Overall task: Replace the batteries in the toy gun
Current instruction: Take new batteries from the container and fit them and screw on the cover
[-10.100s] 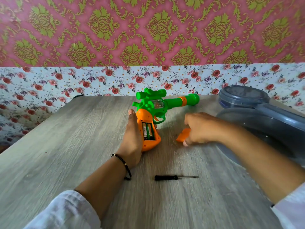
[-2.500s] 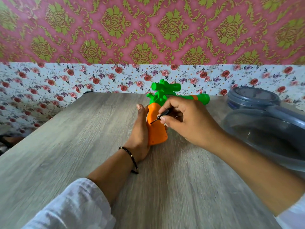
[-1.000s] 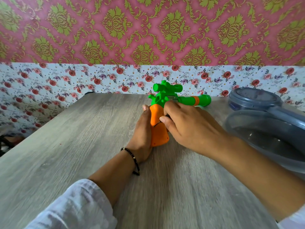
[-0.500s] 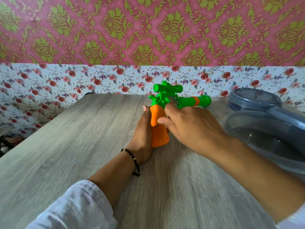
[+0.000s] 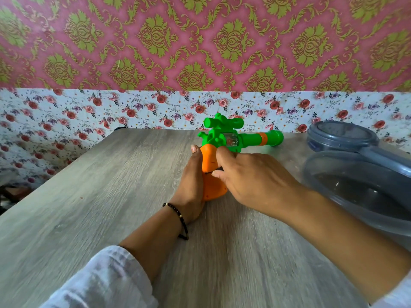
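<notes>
The toy gun (image 5: pixel 224 141) lies on its side on the grey wood-grain table (image 5: pixel 93 196), just above the middle of the frame, its green barrel pointing right and its orange grip (image 5: pixel 211 172) pointing down toward the camera. The battery cover on the grip is in place.

The left hand (image 5: pixel 191 185) lies along the left side of the grip with its fingers straight, thumb tip up near the green body; a black bead bracelet (image 5: pixel 178 216) sits on that wrist, and a white sleeve (image 5: pixel 100 281) shows at the lower left.

The right hand (image 5: pixel 251 178) comes in from the right, fingers curled over the grip's right side, thumb and forefinger resting on the orange plastic. Whether it pinches anything small I cannot tell.

At the right edge stands a grey plastic container (image 5: pixel 360 187), with a round grey lid (image 5: pixel 340 135) behind it.
</notes>
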